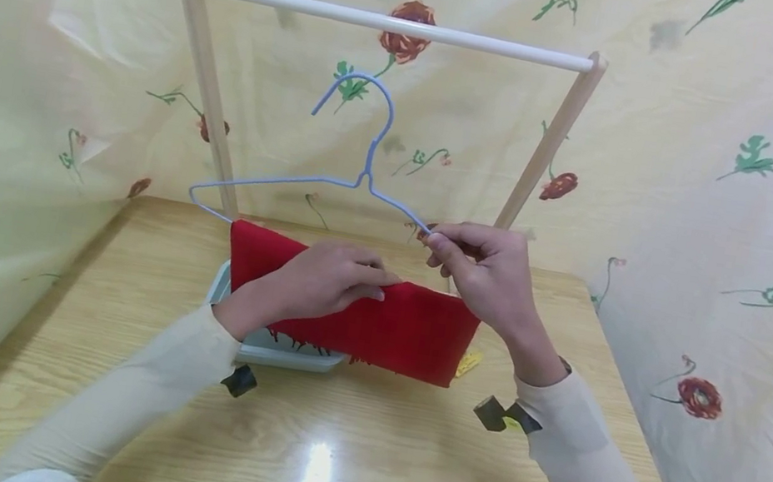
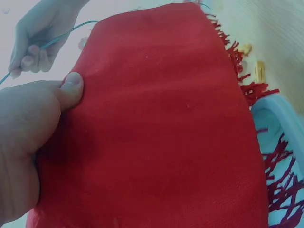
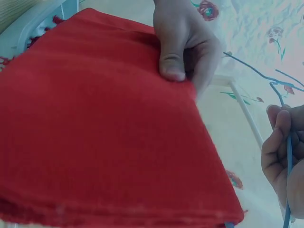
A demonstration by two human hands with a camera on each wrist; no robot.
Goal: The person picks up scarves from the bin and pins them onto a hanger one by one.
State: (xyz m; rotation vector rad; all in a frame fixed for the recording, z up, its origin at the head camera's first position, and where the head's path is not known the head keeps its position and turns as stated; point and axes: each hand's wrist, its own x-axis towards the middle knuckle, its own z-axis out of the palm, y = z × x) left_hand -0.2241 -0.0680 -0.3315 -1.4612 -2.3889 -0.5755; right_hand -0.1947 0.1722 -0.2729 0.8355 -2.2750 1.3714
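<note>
A blue wire hanger (image 1: 320, 179) is held upright above the table, its hook at the top. My right hand (image 1: 491, 274) pinches the hanger's right sloping arm between thumb and fingers. Over the hanger's lower bar hangs a folded red fringed scarf (image 1: 410, 329), with dark red fringe along its lower edge. My left hand (image 1: 327, 278) grips the scarf's top fold near the middle; in the left wrist view the thumb presses on the red cloth (image 2: 156, 109). Most of the lower bar is hidden by the scarf.
A rack with a white rail (image 1: 391, 22) and wooden posts (image 1: 554, 141) stands behind the hanger. A pale blue tray (image 1: 295, 359) sits on the wooden table (image 1: 381, 468), partly under the scarf. A small yellow clip-like piece (image 1: 468, 363) lies to its right. Flowered sheeting (image 1: 735, 246) surrounds the table.
</note>
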